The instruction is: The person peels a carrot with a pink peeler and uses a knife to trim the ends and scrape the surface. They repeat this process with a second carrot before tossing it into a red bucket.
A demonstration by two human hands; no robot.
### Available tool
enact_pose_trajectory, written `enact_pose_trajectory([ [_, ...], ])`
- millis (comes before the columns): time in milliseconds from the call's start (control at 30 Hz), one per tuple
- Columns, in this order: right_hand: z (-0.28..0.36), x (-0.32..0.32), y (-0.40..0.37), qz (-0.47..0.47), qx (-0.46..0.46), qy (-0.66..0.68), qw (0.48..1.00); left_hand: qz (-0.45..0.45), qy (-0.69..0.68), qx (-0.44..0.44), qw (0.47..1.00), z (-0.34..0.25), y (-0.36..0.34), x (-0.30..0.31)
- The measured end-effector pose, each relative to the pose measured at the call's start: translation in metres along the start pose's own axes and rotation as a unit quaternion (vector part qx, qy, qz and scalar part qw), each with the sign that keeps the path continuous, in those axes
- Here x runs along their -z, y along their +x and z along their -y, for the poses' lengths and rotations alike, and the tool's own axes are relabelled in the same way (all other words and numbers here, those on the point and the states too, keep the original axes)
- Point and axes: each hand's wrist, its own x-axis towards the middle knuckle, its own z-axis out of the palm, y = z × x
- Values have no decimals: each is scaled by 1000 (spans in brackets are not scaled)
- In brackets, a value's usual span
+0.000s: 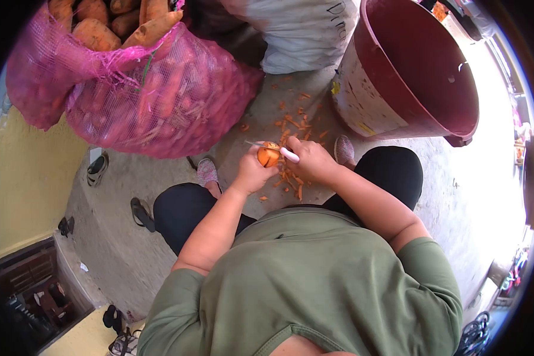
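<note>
Gripping carrot [268, 156] w/ L hand [250, 173], knife [289, 155] in R hand [312, 161], elbows bent

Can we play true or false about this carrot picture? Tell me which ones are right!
1. The left hand holds a carrot. True.
2. The right hand holds a spoon. False: it holds a white-handled tool against the carrot.
3. The mesh bag is blue. False: it is pink and has carrots in it.
4. Orange peels lie on the floor by the red bucket. True.
</note>
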Motion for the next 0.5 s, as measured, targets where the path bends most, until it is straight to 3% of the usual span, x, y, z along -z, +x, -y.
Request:
enact_pose_trajectory([
  [100, 3, 11, -7, 39, 13, -73, 997, 8, -2, 21, 1000, -13, 3, 15],
  [200, 7, 11, -9, 41, -15, -119, 992, 1, 110, -3, 994, -19, 2, 12],
  [300, 17, 5, -11, 59, -62, -130, 988, -48, 173, 45, 983, -17, 0, 2],
  [433, 16, 1, -4, 88, -99, -141, 981, -37, 125, 53, 990, -5, 2, -3],
  [500, -2, -17, -4, 35, -68, -207, 975, -25, 104, 59, 992, -6, 1, -8],
])
